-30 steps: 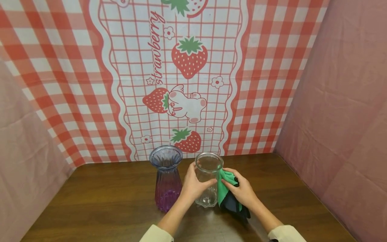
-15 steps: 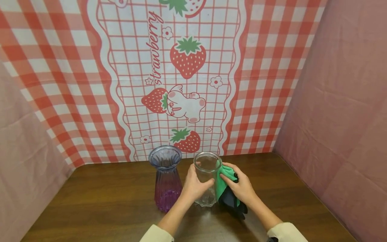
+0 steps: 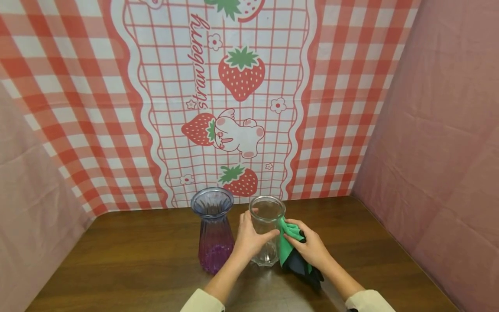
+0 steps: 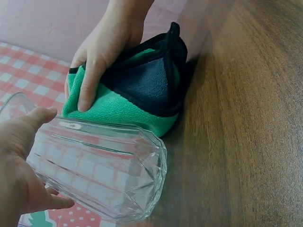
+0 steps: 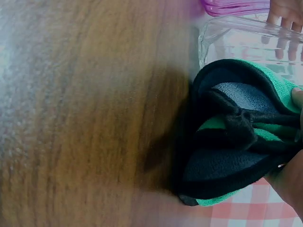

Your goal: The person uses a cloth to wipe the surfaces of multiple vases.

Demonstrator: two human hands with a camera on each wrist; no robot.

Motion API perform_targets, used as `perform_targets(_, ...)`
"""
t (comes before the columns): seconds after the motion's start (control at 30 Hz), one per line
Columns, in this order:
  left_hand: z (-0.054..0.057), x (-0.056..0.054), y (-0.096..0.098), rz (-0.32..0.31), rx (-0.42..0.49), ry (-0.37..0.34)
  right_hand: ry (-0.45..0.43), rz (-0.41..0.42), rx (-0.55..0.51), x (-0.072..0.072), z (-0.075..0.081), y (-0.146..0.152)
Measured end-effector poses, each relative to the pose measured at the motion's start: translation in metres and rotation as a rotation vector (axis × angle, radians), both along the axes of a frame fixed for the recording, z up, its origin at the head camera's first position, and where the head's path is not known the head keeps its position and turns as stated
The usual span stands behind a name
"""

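A clear glass vase (image 3: pixel 269 253) stands upright on the wooden table, its ribbed side and faceted base plain in the left wrist view. My left hand (image 3: pixel 249 238) grips it from the left, thumb across the front and fingers behind. Against the vase's right side, my right hand (image 3: pixel 309 247) pinches a green and dark grey cloth (image 4: pixel 118 111) with black edging. The cloth's lower part hangs in folds near the tabletop, as the right wrist view (image 5: pixel 236 142) shows. My right fingers are partly hidden behind the cloth.
A blue-to-purple glass vase (image 3: pixel 215 242) stands just left of my left hand. Behind the wooden table (image 3: pixel 128 255) hangs a red-checked strawberry cloth (image 3: pixel 241 143). Pink fabric (image 3: pixel 436 143) hangs at both sides.
My right hand with the cloth rose a little along the clear vase's side, then came back down. My left hand keeps its hold, and the vase stays in place.
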State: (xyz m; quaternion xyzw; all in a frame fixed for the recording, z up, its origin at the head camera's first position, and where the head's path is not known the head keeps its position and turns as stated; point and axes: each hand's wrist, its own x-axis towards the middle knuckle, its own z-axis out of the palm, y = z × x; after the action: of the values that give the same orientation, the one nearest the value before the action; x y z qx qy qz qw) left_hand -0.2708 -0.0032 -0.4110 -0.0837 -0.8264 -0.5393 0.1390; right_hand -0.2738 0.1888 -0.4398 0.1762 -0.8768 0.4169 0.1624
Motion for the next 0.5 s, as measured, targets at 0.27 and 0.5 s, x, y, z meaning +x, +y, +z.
perform_targets(0.27,0.0,-0.0008,-0.0012,-0.01,-0.016,-0.026,0.085,-0.012,-0.023,0.0007,0.0025,-0.0003)
perform_targets(0.5,0.0013,0.0018,-0.0023,-0.018,0.016,0.037,0.115,-0.015,-0.048,0.0013,0.009,-0.0042)
